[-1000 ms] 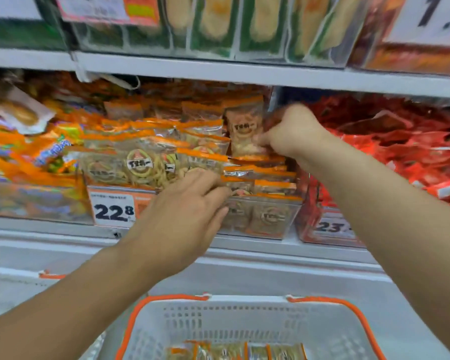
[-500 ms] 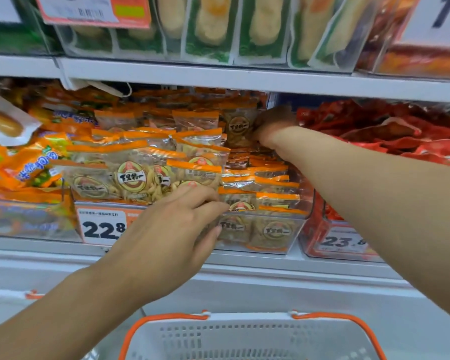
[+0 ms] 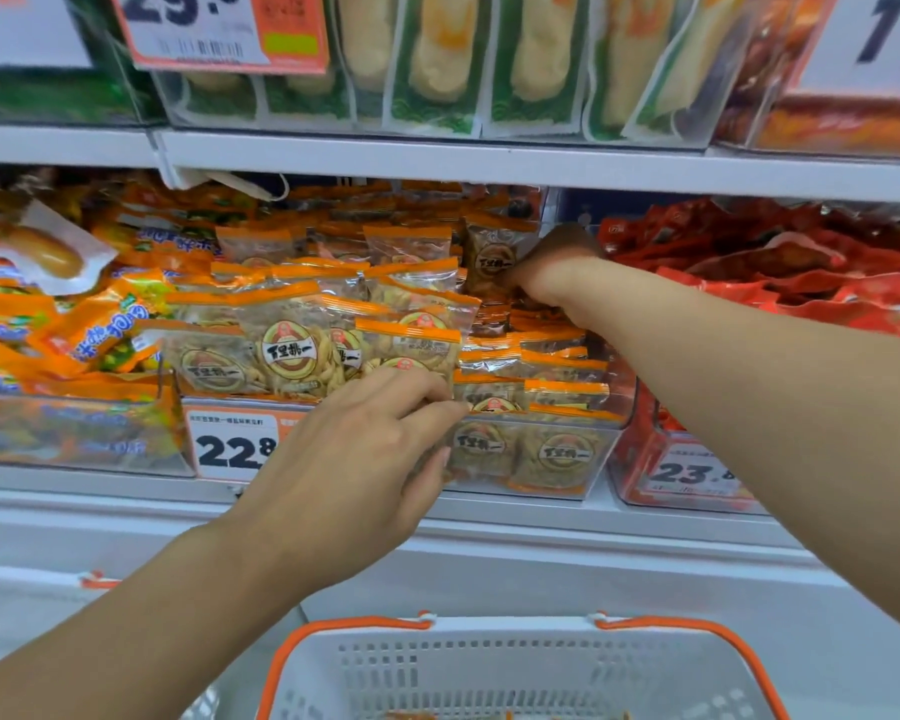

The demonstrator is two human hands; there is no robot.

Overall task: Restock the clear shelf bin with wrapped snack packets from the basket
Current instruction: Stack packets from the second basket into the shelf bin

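The clear shelf bin (image 3: 617, 428) sits on the middle shelf, holding rows of orange-topped clear snack packets (image 3: 302, 350). My left hand (image 3: 354, 459) reaches to the bin's front, fingers lying loosely on the tops of the front packets and thumb against the front wall. My right hand (image 3: 557, 267) is deep at the back of the bin, fingers curled and mostly hidden, holding an upright brown packet (image 3: 492, 262). The white basket with orange rim (image 3: 489, 667) is below, and packets inside it (image 3: 505, 715) barely show at the bottom edge.
A bin of orange and blue bags (image 3: 74, 330) stands to the left, and a bin of red packets (image 3: 775, 283) to the right. Price tags (image 3: 235, 449) hang on the bin fronts. The upper shelf (image 3: 489, 158) with green-edged packs overhangs closely.
My right hand has pushed further back into the bin with the brown packet. The view has tilted up, so less of the basket shows. My left hand stays at the bin's front.
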